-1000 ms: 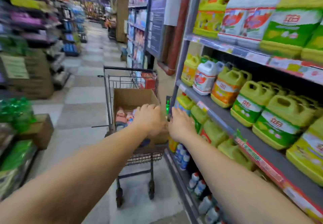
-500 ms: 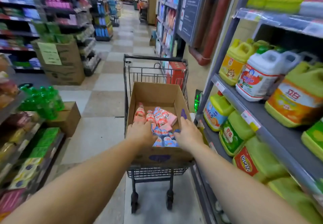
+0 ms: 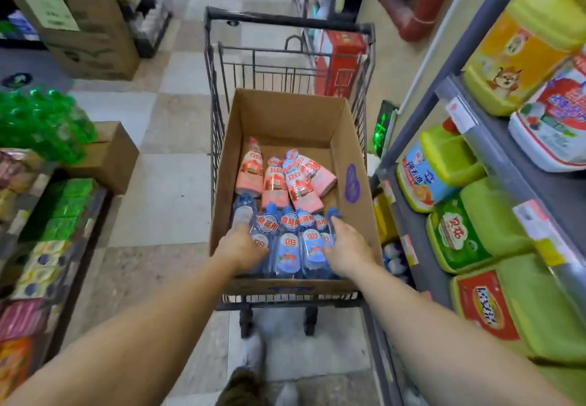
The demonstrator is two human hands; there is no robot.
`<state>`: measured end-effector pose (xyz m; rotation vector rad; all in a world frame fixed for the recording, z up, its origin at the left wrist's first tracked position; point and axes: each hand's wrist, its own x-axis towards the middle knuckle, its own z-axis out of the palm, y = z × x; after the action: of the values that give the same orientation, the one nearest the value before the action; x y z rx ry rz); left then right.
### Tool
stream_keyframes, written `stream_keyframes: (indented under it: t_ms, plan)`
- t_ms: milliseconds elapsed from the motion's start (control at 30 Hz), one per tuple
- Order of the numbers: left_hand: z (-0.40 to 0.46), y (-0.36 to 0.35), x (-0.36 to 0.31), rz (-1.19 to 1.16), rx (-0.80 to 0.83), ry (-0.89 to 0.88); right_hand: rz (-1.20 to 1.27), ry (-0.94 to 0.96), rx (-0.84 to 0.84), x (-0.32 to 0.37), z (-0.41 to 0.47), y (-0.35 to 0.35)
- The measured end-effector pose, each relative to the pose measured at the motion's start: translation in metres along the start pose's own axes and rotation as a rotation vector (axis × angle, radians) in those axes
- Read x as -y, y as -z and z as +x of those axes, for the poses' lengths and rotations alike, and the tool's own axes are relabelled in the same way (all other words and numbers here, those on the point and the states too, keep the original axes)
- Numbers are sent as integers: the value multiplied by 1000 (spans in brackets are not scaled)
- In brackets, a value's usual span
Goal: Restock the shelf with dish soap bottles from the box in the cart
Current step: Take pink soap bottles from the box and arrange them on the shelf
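A cardboard box [image 3: 285,110] sits in the wire cart [image 3: 287,21]. Inside it lie several blue dish soap bottles [image 3: 288,247] in a row at the near end and several pink ones [image 3: 276,180] behind them. My left hand [image 3: 241,248] reaches into the box and curls over the leftmost blue bottle. My right hand [image 3: 347,247] curls over the rightmost blue bottle, its forefinger lying along the neck. The fingertips of both hands are hidden among the bottles.
The grey shelf [image 3: 494,158] on my right carries large yellow, green and white detergent jugs [image 3: 450,234]. Small bottles [image 3: 393,263] stand on its lowest level beside the cart. Boxes and green bottle packs [image 3: 41,120] line the left side of the tiled aisle.
My view has tilted down and closer to the cart. Both hands have moved from the box's near rim down onto the blue bottles inside.
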<state>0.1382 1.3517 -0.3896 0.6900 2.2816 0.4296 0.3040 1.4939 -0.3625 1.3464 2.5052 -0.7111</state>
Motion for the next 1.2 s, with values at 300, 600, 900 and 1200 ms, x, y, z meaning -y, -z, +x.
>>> stream_keyframes:
  t_ms: [300,600,900,1200]
  plan:
    - [68,-1,7,-52,-16,32,43,-67,109,25,71,-20]
    - [136,8,-20,-130,29,-6,37,-103,140,29,139,-25]
    - [208,-8,-46,-375,92,132,110,-100,161,7,231,-45]
    - [259,-22,-38,-383,53,279,339,-212,295,-14,291,-80]
